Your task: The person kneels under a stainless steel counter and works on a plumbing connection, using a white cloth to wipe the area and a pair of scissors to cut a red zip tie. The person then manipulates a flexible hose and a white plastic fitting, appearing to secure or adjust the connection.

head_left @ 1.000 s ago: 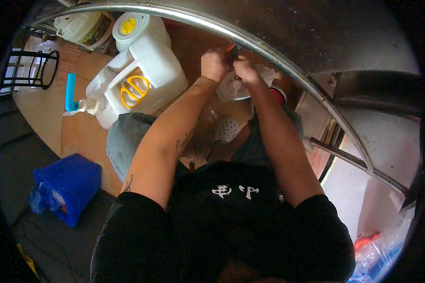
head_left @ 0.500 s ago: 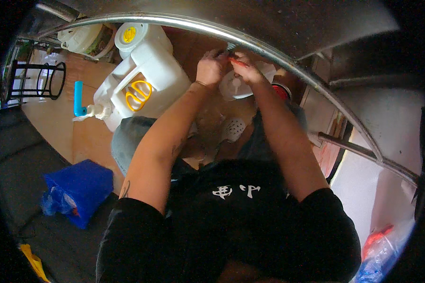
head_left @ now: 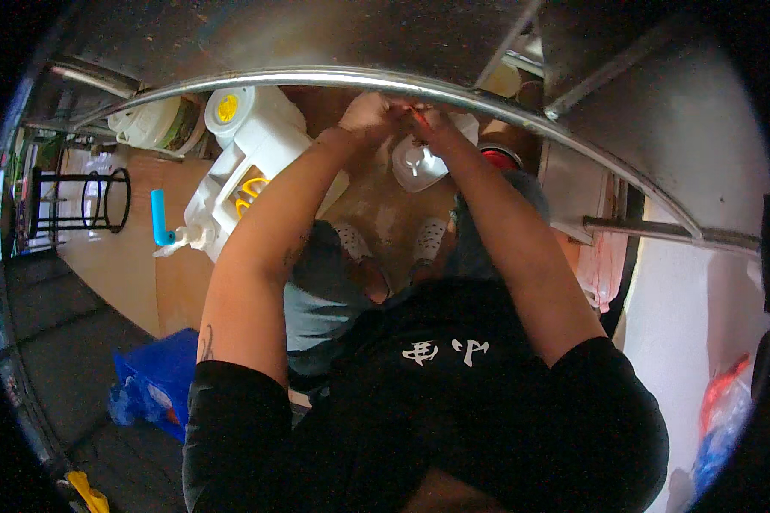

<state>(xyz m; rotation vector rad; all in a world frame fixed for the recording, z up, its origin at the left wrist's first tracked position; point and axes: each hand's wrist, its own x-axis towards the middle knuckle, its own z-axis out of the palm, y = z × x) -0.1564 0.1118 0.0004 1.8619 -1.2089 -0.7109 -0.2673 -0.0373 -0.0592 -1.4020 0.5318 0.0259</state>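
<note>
Both of my hands are close together just under the curved metal rail, above a white bowl-like thing [head_left: 419, 171] on the floor. My right hand [head_left: 437, 128] is closed on a slim red-orange object [head_left: 420, 116], whose kind I cannot make out. My left hand [head_left: 370, 114] is closed beside it, fingertips toward the right hand. Whatever the left fingers hold is hidden. Left of my forearm stands a big white plastic canister [head_left: 269, 132], with yellow scissor-like handles [head_left: 250, 195] behind its grip and a blue elbow pipe [head_left: 158, 221] at its spout.
The metal rail [head_left: 316, 79] arches over my hands below a dark metal surface. A red-rimmed can [head_left: 500, 157] stands right of the bowl-like thing. White perforated clogs [head_left: 429, 239] are on my feet. A blue bag [head_left: 158, 376] lies at left, near a black stool [head_left: 103, 201].
My view has shifted, so the rail and canister appear lower. My left hand has turned and moved left a little; both hands stay close together. The red-orange object remains in my right hand.
</note>
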